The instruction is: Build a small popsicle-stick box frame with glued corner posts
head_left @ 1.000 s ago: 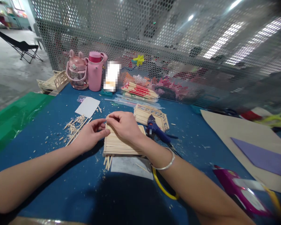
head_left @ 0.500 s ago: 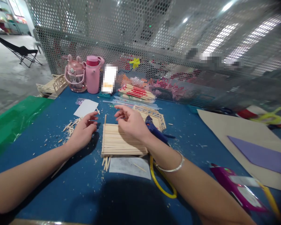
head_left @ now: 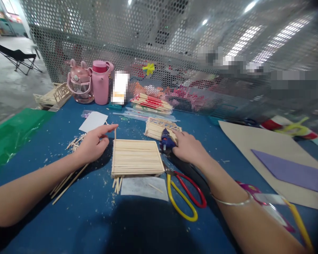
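Right hand (head_left: 189, 147) has moved off the rectangular panel of pale wooden sticks (head_left: 137, 158) to the dark-blue glue gun (head_left: 166, 141) beside it on the blue desk (head_left: 82, 218); whether it grips, I cannot tell. Left hand (head_left: 92, 145), pinching nothing, alone attends the thin pale stick (head_left: 115, 134) at the panel's far-left corner, index fingertip at its top.

One camera sits on the person's head, up above the near side of the blue desk (head_left: 90, 218). It looks forward and down. The left hand (head_left: 91, 144) and right hand (head_left: 189, 148) are close to it. It also sees a holey grey wall (head_left: 108, 35) behind the desk's far edge, and floor (head_left: 5, 91) past the far left corner.
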### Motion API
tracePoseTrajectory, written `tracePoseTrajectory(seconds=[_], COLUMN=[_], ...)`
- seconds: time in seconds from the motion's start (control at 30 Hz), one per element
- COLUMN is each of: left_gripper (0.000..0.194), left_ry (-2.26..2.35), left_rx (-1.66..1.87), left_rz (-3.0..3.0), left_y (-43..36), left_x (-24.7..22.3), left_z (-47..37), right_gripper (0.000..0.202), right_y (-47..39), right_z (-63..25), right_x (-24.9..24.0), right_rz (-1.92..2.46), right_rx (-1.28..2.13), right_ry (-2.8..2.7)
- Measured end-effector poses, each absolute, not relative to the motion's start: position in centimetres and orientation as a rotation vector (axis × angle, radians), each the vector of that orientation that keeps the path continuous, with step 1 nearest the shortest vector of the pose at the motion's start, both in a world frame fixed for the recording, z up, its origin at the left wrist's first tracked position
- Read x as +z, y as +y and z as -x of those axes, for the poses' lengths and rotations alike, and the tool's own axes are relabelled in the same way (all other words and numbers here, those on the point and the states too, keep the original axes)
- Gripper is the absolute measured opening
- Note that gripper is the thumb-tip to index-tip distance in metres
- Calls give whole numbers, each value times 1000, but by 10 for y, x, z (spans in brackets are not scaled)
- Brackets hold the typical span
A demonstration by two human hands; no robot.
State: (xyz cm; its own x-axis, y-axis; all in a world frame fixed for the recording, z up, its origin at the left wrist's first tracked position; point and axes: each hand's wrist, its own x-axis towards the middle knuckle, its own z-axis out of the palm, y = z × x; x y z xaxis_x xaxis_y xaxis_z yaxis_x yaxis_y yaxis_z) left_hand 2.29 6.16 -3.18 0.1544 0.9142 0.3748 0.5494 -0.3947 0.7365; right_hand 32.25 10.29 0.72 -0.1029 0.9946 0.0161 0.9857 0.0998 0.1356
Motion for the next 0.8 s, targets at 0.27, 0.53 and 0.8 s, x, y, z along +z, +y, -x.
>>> tracePoseTrajectory(seconds=[0.27,0.53,0.8], left_gripper=[53,51,46], left_ry=[1303,1245,1242], left_rx=[1141,1196,1187], left_rz=[-1986,-1912,-1867], left_y=[57,55,51], left_x=[-36,-38,-38], left_z=[-25,-25,-26], right_gripper=[59,51,25], right_y=[105,103,105], right_z=[-322,-328,-340], right_x=[-7,-12,5], right_rz=[-2052,-2242,-2643], right_rx=[-4,14,48], right_ry=[2280,2433,2512])
